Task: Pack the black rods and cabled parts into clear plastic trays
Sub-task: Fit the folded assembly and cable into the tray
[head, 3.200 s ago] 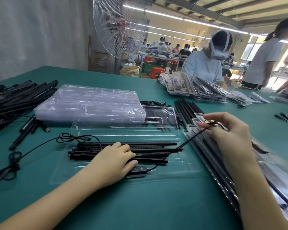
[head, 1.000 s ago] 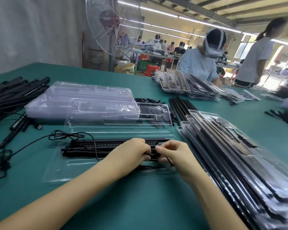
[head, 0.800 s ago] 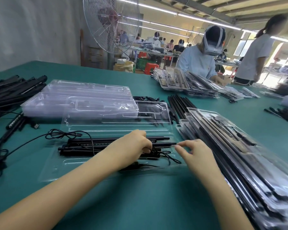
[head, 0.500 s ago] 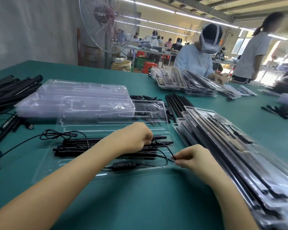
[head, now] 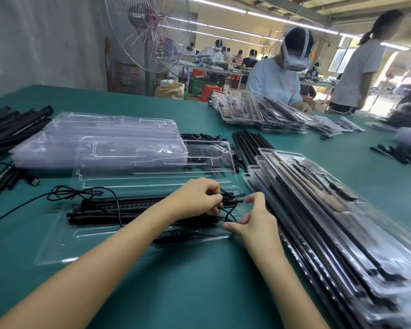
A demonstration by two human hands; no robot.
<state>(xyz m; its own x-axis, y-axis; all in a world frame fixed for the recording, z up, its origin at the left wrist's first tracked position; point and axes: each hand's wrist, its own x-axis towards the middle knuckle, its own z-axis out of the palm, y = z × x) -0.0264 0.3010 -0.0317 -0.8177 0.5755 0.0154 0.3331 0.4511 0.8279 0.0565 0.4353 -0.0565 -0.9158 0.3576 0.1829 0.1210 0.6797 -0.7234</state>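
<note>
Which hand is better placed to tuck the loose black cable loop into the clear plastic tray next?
Right, likely. The right hand is open and empty beside the loose black cable loop; the left hand pinches bunched cable over the black rods.

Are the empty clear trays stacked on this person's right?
No, the empty trays sit far left; the right pile holds packed ones.

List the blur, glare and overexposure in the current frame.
Head view: motion blur smears the right hand and the stack of packed trays at right; the left hand gripping the cable is sharper; glare streaks the open tray's near rim; the far window is blown out.
</note>
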